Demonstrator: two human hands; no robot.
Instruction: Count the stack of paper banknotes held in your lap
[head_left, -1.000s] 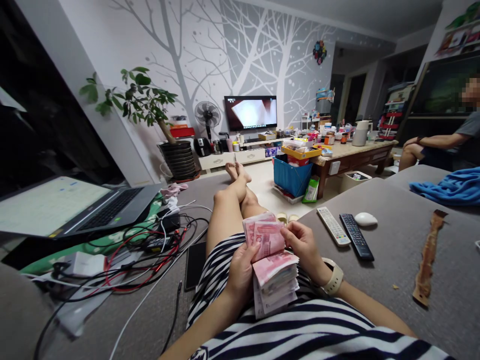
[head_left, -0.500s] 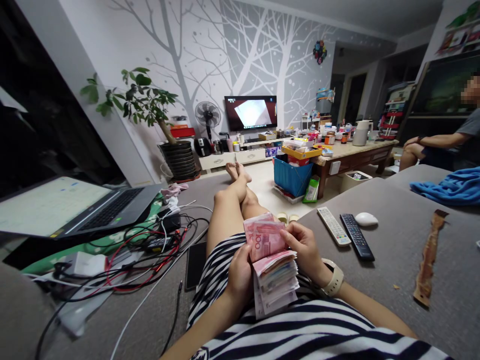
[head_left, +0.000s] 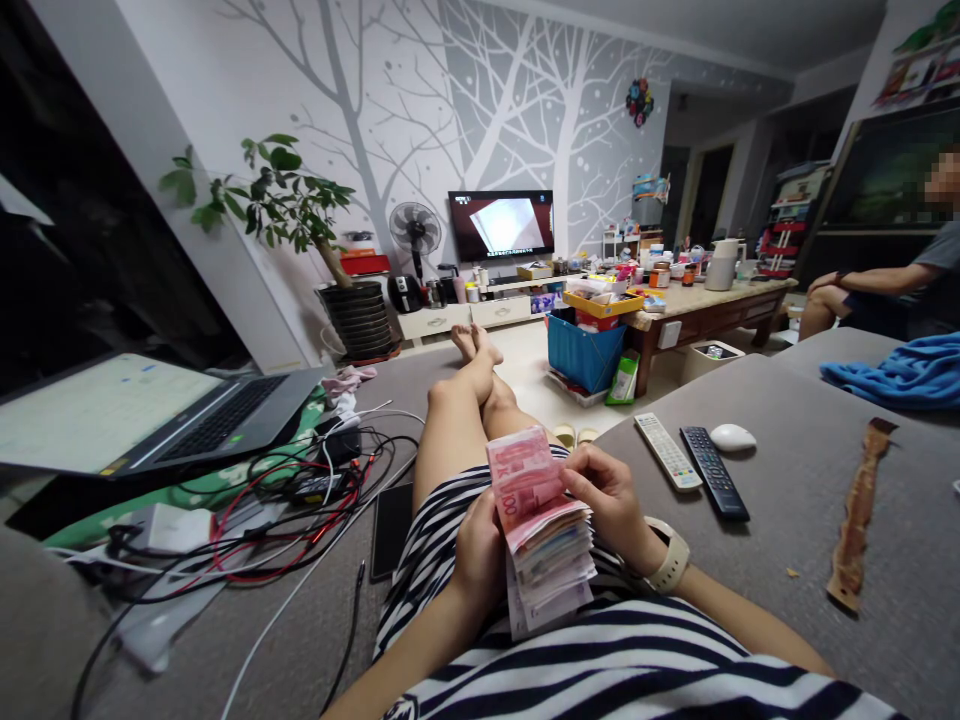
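A thick folded wad of banknotes (head_left: 553,560) rests over my lap, with pink notes on top and paler, mixed-colour edges showing below. My left hand (head_left: 480,545) is closed round its left side, the thumb lying along the notes. Above the fold, a pink 100 banknote (head_left: 521,470) stands up, facing me. At that note's right edge, my right hand (head_left: 611,500) is closed in a pinch, its thumb and forefinger meeting the paper. A pale watch (head_left: 670,560) is on my right wrist. The fingers of my left hand behind the wad are hidden.
On the sofa to the right lie a white remote (head_left: 667,453), a black remote (head_left: 714,473), a white mouse (head_left: 733,438) and a brown strip (head_left: 862,515). Left are a laptop (head_left: 232,420), tangled cables (head_left: 300,500) and a phone (head_left: 392,532). A person (head_left: 915,270) sits far right.
The upright pink note has bent down and shows more of its left part. My right hand has shifted slightly left and down along its edge. My left hand stays almost in place.
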